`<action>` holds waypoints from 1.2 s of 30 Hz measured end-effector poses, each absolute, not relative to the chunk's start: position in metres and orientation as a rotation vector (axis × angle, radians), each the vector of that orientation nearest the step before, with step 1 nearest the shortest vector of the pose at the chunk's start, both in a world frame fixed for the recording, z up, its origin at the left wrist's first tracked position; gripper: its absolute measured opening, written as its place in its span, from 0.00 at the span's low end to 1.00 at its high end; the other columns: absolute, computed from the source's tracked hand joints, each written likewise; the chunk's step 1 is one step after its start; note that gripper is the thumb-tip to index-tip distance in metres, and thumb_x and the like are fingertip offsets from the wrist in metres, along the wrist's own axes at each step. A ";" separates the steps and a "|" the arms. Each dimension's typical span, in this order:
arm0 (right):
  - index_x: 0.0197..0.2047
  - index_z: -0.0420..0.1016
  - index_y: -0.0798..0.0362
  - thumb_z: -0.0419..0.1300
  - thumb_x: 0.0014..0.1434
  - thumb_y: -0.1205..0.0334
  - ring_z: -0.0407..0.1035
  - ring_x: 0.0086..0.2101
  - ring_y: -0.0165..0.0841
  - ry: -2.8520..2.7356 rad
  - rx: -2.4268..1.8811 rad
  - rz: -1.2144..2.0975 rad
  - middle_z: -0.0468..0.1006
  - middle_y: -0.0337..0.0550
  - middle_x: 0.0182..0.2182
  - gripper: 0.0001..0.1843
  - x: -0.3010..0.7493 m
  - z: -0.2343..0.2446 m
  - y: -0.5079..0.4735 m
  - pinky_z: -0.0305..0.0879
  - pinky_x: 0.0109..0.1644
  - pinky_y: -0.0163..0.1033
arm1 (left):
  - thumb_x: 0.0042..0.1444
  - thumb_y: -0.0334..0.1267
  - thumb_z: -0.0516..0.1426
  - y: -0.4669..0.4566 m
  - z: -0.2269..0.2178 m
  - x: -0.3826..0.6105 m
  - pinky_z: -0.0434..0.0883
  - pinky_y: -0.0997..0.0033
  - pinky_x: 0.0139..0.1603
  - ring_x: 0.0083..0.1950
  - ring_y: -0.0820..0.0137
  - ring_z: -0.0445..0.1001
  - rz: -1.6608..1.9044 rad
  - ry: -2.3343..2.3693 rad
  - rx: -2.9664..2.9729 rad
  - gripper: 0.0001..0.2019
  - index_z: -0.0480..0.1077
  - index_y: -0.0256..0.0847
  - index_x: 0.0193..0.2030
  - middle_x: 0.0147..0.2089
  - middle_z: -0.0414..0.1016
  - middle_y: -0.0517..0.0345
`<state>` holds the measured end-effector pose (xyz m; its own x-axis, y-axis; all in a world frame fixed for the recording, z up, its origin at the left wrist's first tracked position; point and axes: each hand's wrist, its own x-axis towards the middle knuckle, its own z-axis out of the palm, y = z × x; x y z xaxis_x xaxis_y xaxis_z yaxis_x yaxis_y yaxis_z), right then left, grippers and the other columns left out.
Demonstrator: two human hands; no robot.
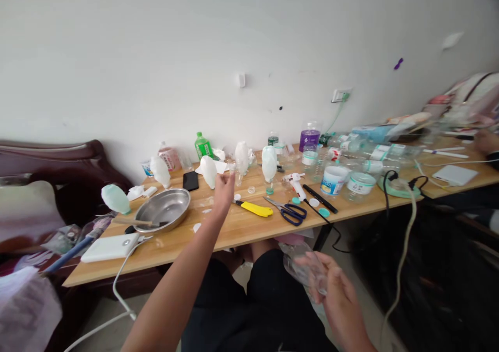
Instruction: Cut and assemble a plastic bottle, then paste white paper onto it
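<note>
My right hand (338, 292) is wrapped round a clear plastic bottle (297, 262), low in front of the table edge and above my lap. Motion smears the bottle a little. Over the table, my left hand (225, 188) has its fingers pinched together; whatever they hold, if anything, is too small to make out. It is beside a white bulb-shaped piece (208, 171). Another white bulb-shaped piece (241, 157) stands behind it on a clear neck. A pale one (269, 164) rests on a green cap. Nearest on the right lies a yellow utility knife (255, 208).
Scissors (293, 212), a glue gun (297, 185) and a black stick (319, 198) lie right of the knife. A metal bowl (167, 206) and a white power bank (111, 248) are on the left. Several clear bottles (376, 157) and a power strip (401, 187) occupy the right.
</note>
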<state>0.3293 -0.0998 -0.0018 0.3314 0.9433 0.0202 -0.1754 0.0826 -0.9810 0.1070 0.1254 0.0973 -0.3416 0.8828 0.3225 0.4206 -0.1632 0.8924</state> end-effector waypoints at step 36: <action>0.43 0.81 0.46 0.61 0.64 0.58 0.76 0.42 0.39 -1.548 -0.995 0.423 0.82 0.46 0.41 0.08 0.309 0.092 -0.093 0.73 0.45 0.41 | 0.54 0.53 0.64 -0.092 0.121 0.071 0.78 0.55 0.52 0.53 0.55 0.78 0.719 1.241 2.524 0.40 0.53 0.57 0.71 0.56 0.76 0.47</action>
